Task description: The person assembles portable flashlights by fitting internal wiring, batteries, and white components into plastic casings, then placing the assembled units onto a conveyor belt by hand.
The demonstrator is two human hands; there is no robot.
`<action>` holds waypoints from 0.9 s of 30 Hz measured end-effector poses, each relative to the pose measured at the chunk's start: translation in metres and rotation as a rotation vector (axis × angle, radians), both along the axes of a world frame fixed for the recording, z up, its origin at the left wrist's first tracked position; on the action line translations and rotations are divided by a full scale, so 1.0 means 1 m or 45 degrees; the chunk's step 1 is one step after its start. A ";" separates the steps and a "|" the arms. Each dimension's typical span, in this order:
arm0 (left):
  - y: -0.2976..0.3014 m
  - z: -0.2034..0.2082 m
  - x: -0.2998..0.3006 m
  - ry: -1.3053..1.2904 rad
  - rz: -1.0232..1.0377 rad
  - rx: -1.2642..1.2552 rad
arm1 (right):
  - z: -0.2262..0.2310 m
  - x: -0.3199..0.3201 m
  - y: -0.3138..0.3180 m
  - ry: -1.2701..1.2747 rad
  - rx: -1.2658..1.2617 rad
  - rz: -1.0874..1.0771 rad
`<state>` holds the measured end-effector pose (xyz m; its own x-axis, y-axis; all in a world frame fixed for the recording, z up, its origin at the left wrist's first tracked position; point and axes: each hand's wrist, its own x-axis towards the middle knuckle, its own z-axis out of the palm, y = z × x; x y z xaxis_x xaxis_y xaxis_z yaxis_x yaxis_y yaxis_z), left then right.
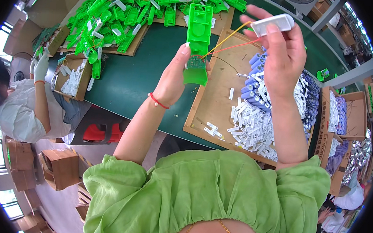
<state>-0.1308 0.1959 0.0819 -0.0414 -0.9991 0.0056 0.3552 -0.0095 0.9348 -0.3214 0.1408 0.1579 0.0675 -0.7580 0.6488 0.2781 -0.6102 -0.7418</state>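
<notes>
My left hand (174, 75) grips a long, open bright-green plastic housing (199, 25) by its side, upright over the table. A small green circuit board (195, 63) sits near the housing's lower end, beside my thumb. Pinched between the thumb and fingers of my right hand (282, 58) is a white oblong plastic piece with a rounded end (272, 25). A yellow wire (227, 40) and a red wire (233, 50) stretch from the board area toward my right hand. How the wires join the white piece is hidden.
Below my right arm, a cardboard tray (190, 126) holds blue cylindrical cells (252, 88) and small white strips (254, 129). Green housings (128, 17) lie heaped at the far left. A gloved co-worker (33, 103) sits left by a box of white pieces (83, 94). Cartons (353, 111) stand right.
</notes>
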 end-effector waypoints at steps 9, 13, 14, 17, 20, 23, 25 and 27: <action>0.002 0.005 -0.008 0.419 -0.157 0.121 | -0.024 -0.001 0.025 -0.042 -0.343 0.087; 0.007 0.006 -0.014 0.199 -0.043 0.093 | -0.021 -0.009 0.026 -0.009 -0.297 0.189; 0.007 0.006 -0.015 0.195 -0.059 0.098 | -0.018 -0.009 0.030 -0.007 -0.297 0.187; 0.004 0.007 -0.017 0.100 0.041 0.094 | -0.004 -0.003 0.036 0.486 -0.531 0.240; 0.003 0.007 -0.019 0.016 -0.059 0.030 | 0.008 0.012 0.023 0.408 -0.581 0.249; 0.005 0.013 -0.017 0.010 -0.253 0.108 | 0.020 0.023 0.003 0.356 -0.299 0.322; 0.006 0.016 -0.018 -0.014 -0.374 0.113 | 0.017 0.022 -0.014 0.238 -0.117 0.279; 0.014 0.018 -0.021 -0.034 -0.231 0.032 | 0.018 0.015 -0.017 0.144 0.104 0.140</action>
<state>-0.1517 0.2095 0.1004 -0.2204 -0.9751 -0.0231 0.3207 -0.0949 0.9424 -0.3067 0.1236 0.1764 0.2220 -0.7918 0.5691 0.2523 -0.5171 -0.8179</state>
